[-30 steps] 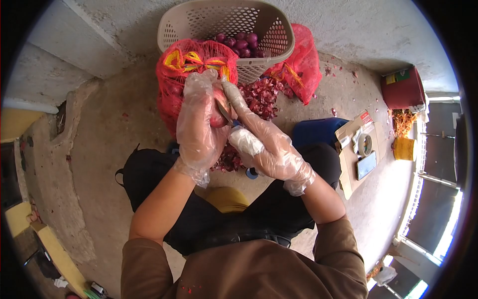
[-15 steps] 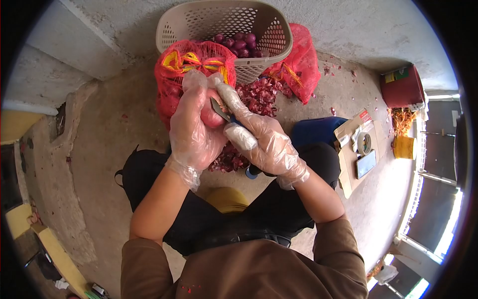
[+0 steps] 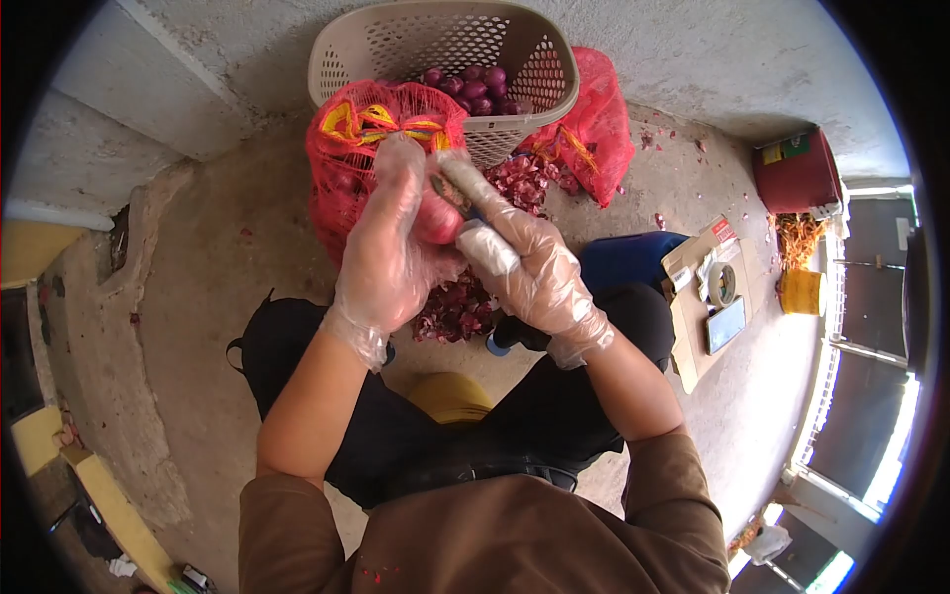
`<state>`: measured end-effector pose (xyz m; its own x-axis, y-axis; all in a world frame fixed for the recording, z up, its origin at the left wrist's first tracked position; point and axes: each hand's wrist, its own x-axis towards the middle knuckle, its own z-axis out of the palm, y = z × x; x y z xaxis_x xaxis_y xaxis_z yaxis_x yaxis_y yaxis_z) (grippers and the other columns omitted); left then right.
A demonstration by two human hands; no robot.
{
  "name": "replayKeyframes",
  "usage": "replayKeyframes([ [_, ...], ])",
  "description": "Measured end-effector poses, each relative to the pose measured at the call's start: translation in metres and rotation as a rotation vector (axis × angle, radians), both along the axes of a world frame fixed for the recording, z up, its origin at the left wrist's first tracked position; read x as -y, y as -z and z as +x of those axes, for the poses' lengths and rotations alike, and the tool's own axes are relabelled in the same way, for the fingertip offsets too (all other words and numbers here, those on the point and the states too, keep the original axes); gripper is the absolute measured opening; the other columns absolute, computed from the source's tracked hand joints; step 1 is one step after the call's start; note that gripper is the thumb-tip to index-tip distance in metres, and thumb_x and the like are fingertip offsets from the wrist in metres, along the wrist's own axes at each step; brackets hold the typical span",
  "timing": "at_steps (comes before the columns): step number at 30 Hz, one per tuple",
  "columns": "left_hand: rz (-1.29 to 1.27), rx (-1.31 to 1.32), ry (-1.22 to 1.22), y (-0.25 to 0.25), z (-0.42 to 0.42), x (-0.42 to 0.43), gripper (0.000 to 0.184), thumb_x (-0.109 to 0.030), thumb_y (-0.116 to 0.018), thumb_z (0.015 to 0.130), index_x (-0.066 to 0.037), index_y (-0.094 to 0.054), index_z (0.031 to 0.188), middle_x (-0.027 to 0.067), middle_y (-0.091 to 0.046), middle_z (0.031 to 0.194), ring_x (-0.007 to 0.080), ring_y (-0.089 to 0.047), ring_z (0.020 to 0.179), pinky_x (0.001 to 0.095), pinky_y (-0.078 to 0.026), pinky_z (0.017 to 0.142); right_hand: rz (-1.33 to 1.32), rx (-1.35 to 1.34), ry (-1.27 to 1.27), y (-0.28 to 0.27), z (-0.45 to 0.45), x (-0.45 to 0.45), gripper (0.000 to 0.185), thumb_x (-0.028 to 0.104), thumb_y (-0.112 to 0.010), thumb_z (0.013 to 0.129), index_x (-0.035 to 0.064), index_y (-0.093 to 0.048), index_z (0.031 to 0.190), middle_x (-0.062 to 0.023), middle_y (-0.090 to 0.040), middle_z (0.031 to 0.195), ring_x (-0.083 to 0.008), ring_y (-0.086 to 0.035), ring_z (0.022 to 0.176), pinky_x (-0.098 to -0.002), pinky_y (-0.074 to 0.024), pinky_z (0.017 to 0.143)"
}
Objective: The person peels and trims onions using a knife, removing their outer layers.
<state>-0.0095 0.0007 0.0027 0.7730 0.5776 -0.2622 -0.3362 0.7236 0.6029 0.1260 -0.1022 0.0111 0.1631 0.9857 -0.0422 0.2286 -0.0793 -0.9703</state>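
Both of my hands wear clear plastic gloves and meet in front of a red mesh bag (image 3: pixel 341 188) tied with yellow cord. My left hand (image 3: pixel 384 243) cups a red onion (image 3: pixel 438 220) between its palm and fingers. In my right hand (image 3: pixel 534 267) is a small knife (image 3: pixel 450 194), its blade lying against the onion and its handle mostly hidden by the fingers. White wrapping covers part of the right thumb and fingers under the glove. Below the hands, a heap of onion skins (image 3: pixel 453 312) lies on the floor.
A beige perforated basket (image 3: pixel 346 59) with several peeled purple onions (image 3: pixel 475 89) stands at the wall. Beside it sits another red mesh bag (image 3: pixel 599 129). To the right are a blue container (image 3: pixel 628 260), cardboard (image 3: pixel 698 351) with tape (image 3: pixel 722 284) and a phone (image 3: pixel 726 327), and a dark red bucket (image 3: pixel 797 173).
My hands have shifted slightly, the right one up and to the right. The onion has turned in my left hand, and the knife blade is now less visible behind the right fingers.
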Motion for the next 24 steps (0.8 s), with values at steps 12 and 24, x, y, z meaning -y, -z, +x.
replayKeyframes([
  [12,0.185,-0.160,0.018,-0.003,0.001,0.000,0.064,-0.064,-0.047,0.096,-0.007,-0.057,0.123,0.0005,-0.059,0.090,0.0095,-0.055,0.071,0.0196,-0.042,0.052,0.093,0.050,-0.048,-0.002,0.008,0.000,0.051,0.019,-0.054,0.098,0.0095,-0.045,0.147,-0.0220,-0.063,0.127,-0.0323,-0.065,0.113,-0.0369,-0.0493,0.095],
  [24,0.086,-0.050,0.051,0.007,0.002,-0.004,0.045,-0.042,-0.057,0.098,-0.010,-0.054,0.131,0.0012,-0.060,0.118,0.0139,-0.059,0.105,0.0330,-0.050,0.087,0.095,-0.143,0.067,0.006,0.003,0.000,0.048,0.017,-0.052,0.100,0.0073,-0.046,0.147,-0.0054,-0.066,0.098,-0.0138,-0.060,0.074,-0.0281,-0.0501,0.076],
])
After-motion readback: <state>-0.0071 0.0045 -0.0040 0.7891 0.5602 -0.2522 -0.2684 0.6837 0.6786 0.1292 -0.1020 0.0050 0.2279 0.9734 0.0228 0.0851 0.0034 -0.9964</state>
